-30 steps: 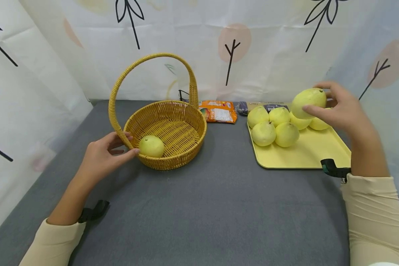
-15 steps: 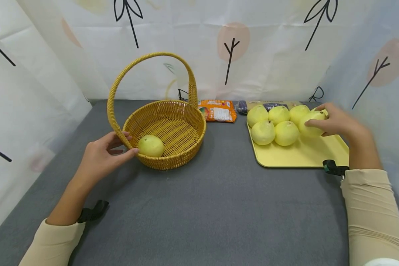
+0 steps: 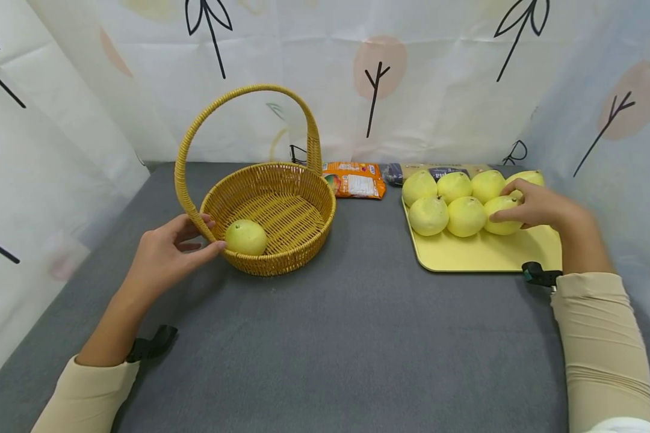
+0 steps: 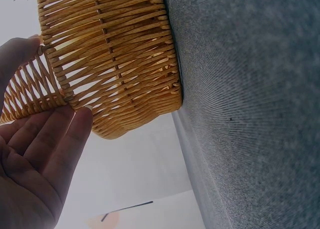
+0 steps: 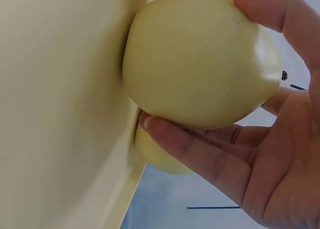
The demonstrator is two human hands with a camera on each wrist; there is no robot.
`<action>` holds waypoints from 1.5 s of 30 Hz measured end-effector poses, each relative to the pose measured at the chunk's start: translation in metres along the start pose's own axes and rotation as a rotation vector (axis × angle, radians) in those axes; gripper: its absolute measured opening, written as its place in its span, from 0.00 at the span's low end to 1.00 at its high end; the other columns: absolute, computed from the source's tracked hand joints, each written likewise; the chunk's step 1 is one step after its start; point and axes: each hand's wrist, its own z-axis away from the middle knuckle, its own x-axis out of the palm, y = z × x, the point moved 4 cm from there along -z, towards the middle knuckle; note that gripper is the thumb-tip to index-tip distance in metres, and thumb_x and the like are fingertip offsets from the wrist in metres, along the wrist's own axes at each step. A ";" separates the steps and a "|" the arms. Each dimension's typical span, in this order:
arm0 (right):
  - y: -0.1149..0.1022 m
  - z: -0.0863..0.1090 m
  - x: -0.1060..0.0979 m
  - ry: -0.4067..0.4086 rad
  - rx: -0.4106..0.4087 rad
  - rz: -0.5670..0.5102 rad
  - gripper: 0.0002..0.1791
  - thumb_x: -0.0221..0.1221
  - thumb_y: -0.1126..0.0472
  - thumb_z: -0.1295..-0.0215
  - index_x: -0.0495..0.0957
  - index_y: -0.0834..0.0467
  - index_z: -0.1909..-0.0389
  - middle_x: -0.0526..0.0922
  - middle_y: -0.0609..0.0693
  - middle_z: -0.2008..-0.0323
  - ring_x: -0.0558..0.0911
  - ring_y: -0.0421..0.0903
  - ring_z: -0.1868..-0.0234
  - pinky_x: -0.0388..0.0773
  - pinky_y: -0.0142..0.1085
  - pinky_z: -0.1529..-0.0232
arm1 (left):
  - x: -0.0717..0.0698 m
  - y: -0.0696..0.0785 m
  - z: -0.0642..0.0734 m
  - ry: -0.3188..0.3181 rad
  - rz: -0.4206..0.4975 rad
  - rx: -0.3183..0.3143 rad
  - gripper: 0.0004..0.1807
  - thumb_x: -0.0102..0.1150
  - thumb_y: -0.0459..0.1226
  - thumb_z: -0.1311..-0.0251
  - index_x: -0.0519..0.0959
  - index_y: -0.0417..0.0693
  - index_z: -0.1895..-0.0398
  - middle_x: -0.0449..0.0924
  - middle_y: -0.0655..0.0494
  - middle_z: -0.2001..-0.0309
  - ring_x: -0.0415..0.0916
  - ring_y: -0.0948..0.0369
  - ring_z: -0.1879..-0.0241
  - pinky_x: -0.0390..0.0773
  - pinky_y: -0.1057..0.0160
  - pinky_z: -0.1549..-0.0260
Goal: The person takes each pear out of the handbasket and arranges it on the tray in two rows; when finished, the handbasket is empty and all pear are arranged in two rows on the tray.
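At the left, a golden wicker basket (image 3: 309,246) with a tall arched handle stands upright with one pale yellow pear (image 3: 246,237) inside. My left hand (image 3: 165,255) grips its near-left rim at the foot of the handle, thumb on one side and fingers on the other in the left wrist view. At the right, my right hand (image 3: 544,207) holds a yellow pear (image 5: 200,64) between thumb and fingers, low at a yellow tray (image 3: 466,258). Several other pears (image 3: 429,215) sit in two rows toward the tray's back. My fingers partly hide the held pear.
Behind the basket and tray lie an orange snack packet (image 3: 357,181) and a dark-and-tan packet (image 3: 395,173), partly hidden by the pears. A grey cloth (image 3: 325,337) covers the table. Patterned white curtains (image 3: 439,72) enclose its back and sides.
My right hand has brought its pear down from above the tray into the front row, at its right end. The left hand and the basket have stayed put.
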 end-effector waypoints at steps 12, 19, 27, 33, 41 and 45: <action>0.002 0.001 0.001 -0.017 0.015 -0.001 0.43 0.66 0.50 0.34 0.54 0.72 0.34 0.64 0.74 0.42 0.79 0.61 0.53 0.84 0.54 0.55 | 0.000 0.001 0.000 0.003 0.004 0.005 0.24 0.74 0.46 0.43 0.81 0.47 0.46 0.84 0.52 0.49 0.79 0.71 0.56 0.82 0.76 0.61; -0.001 0.001 -0.001 -0.042 -0.011 0.096 0.47 0.71 0.52 0.39 0.54 0.72 0.33 0.63 0.76 0.41 0.78 0.68 0.52 0.79 0.58 0.52 | 0.000 0.001 0.001 0.002 0.001 -0.001 0.24 0.74 0.46 0.43 0.81 0.46 0.46 0.84 0.52 0.49 0.78 0.73 0.56 0.85 0.68 0.60; -0.022 0.007 -0.008 0.028 -0.045 0.133 0.48 0.70 0.52 0.38 0.53 0.72 0.30 0.61 0.81 0.39 0.63 0.76 0.40 0.68 0.70 0.47 | -0.001 -0.001 0.001 0.005 0.018 0.010 0.24 0.75 0.46 0.44 0.81 0.48 0.46 0.84 0.51 0.49 0.77 0.76 0.55 0.80 0.81 0.61; -0.066 0.012 -0.004 0.193 -0.153 0.113 0.39 0.68 0.51 0.36 0.63 0.66 0.31 0.65 0.71 0.35 0.65 0.72 0.35 0.67 0.67 0.43 | -0.001 -0.003 -0.001 0.001 0.013 0.018 0.24 0.75 0.45 0.44 0.80 0.49 0.46 0.84 0.52 0.49 0.80 0.68 0.56 0.78 0.83 0.62; -0.135 0.004 0.023 0.302 -0.481 0.042 0.24 0.68 0.62 0.36 0.77 0.65 0.41 0.77 0.63 0.42 0.75 0.65 0.41 0.71 0.60 0.40 | 0.000 -0.002 -0.001 -0.002 0.024 0.011 0.25 0.74 0.46 0.43 0.80 0.47 0.45 0.84 0.51 0.49 0.80 0.70 0.56 0.78 0.83 0.62; -0.171 -0.009 0.046 0.301 -0.634 -0.004 0.19 0.70 0.65 0.39 0.81 0.65 0.48 0.82 0.60 0.49 0.78 0.60 0.46 0.76 0.54 0.42 | 0.001 -0.002 -0.001 0.005 0.028 0.015 0.24 0.74 0.45 0.43 0.81 0.47 0.45 0.84 0.52 0.49 0.78 0.75 0.57 0.79 0.82 0.62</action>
